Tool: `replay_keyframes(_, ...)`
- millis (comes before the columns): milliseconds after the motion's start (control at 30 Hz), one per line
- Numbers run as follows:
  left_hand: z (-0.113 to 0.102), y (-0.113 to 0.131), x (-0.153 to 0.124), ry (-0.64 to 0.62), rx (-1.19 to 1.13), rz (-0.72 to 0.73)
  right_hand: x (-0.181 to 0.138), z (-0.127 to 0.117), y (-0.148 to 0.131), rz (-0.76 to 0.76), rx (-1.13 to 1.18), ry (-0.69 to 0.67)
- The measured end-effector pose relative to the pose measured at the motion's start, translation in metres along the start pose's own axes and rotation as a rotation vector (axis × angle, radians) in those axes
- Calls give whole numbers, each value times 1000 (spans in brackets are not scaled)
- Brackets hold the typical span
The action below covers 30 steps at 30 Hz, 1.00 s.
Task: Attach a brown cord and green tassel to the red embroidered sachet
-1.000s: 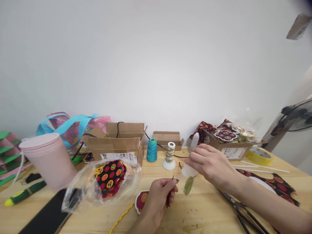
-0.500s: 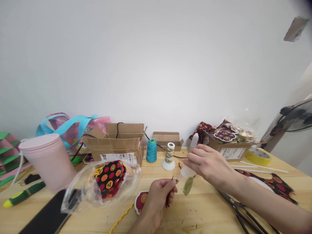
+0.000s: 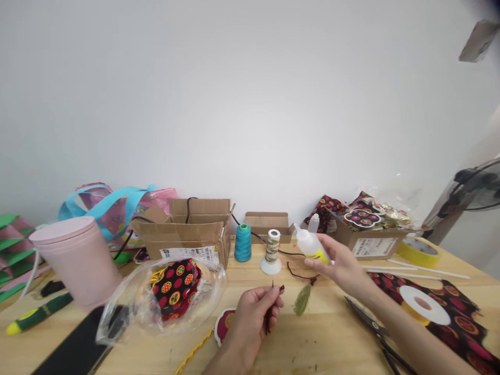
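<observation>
Since the earlier frame, the right hand (image 3: 338, 264) has drawn back from above the tassel (image 3: 302, 300) and turned the squeeze bottle (image 3: 308, 243) from nozzle-down to nozzle-up; the left hand has barely shifted. The right fingers are wrapped part-closed around the bottle, while the left hand (image 3: 252, 312) has thumb and fingertips pinched together on a dark cord (image 3: 267, 320), near the wooden tabletop (image 3: 324, 354). The bottle leans beside the thread spool (image 3: 272, 249), its nozzle apparently uncapped, so a hard squeeze or a tip forward could dribble onto spool or table. The cord looks thin and limp, and a loosened pinch might let its short end slip. The right forearm lies close above the open-bladed scissors (image 3: 371, 322), which a low sweep could catch. The bottle is translucent soft-looking plastic with yellow low down; the tassel is a frayed olive brush on dark looped cord.
</observation>
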<state>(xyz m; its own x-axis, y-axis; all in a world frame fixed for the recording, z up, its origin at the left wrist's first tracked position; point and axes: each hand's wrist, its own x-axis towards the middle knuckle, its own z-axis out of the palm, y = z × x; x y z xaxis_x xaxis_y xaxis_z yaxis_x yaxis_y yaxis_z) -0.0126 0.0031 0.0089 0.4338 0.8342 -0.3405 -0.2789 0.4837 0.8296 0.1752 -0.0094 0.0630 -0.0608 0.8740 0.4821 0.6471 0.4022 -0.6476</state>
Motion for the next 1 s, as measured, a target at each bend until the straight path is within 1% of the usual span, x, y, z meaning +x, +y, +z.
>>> replay_keyframes(67, -1, 1, 1, 1, -9, -6, -7, 22, 5, 18, 207, 16)
replay_keyframes(133, -2, 1, 1, -5, -20, -11, -12, 43, 11, 26, 297, 19)
replay_keyframes(233, -2, 1, 3, -25, -9, -27, -17, 67, 21, 58, 242, -8)
replay_keyframes(300, -2, 0, 4, -59, -2, -29, -17, 76, 28, 88, 235, 11)
replay_keyframes(400, -1, -1, 4, -104, 26, -34, -17, 75, 33, 120, 285, 23)
replay_keyframes(500, 2, -1, 2, -98, 44, -37, -21, 56, 26, 73, 293, 30)
replay_keyframes(533, 2, -1, 2, -89, 36, -37, -23, 48, 22, 64, 259, 65)
replay_keyframes(600, 3, 0, 0, -75, 13, -38, -27, 33, 10, 60, 148, 238)
replay_keyframes(633, 4, 0, 0, -75, 9, -38, -29, 28, 5, 9, 108, 240)
replay_keyframes(700, 4, 0, 0, -103, 15, -29, -33, 27, -3, -91, 113, 129)
replay_keyframes(733, 4, -1, 0, -126, 20, -21, -35, 30, -6, -111, 118, 64)
replay_keyframes(833, 4, -3, 1, -166, 28, -4, -36, 45, -6, -113, 150, -48)
replay_keyframes(933, 4, -4, 2, -159, 34, 8, -37, 55, -3, -85, 157, -65)
replay_keyframes(1000, 4, -4, 2, -173, 46, 16, -38, 57, -2, -87, 119, -19)
